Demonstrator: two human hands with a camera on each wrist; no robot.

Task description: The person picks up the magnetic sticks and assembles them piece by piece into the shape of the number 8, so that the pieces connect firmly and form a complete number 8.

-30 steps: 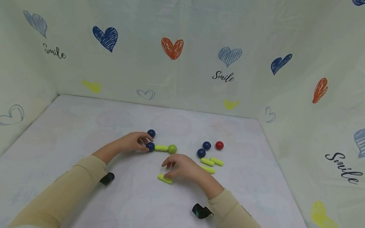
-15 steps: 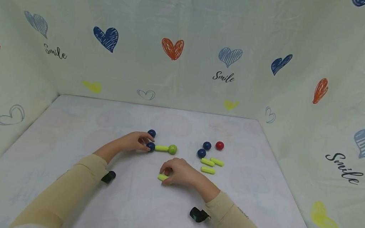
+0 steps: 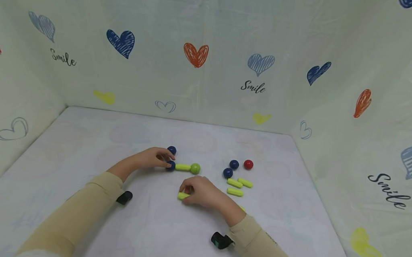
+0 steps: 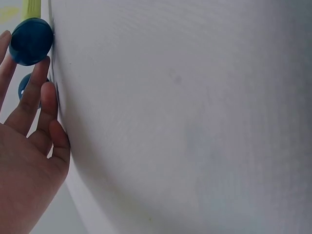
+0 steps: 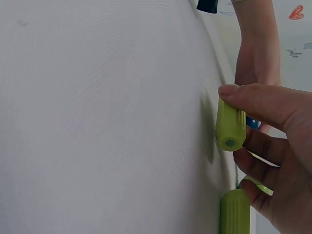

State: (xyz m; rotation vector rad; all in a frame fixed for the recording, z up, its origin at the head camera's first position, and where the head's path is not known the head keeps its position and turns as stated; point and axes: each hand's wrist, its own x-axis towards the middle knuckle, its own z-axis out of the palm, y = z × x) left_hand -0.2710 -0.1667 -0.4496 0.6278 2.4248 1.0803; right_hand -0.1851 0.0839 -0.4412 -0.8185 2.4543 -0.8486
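My left hand pinches a dark blue ball between thumb and fingers; the left wrist view shows fingertips around the same ball. From that ball a yellow-green rod runs rightward to a lime green ball, the three in one line on the table. Just beyond the left fingers sits a second blue ball, partly covered by them. My right hand grips a loose yellow-green rod nearer to me. In the right wrist view this ribbed rod shows a small round hole in its end.
To the right lie two blue balls, a red ball and several yellow-green rods. Another rod peeks out behind my right wrist. A cloth printed with hearts stands around the white table.
My right hand has come down on the loose rod, taken hold of it between thumb and fingers, and shifted it slightly away from me. The left hand keeps its place at the blue ball.
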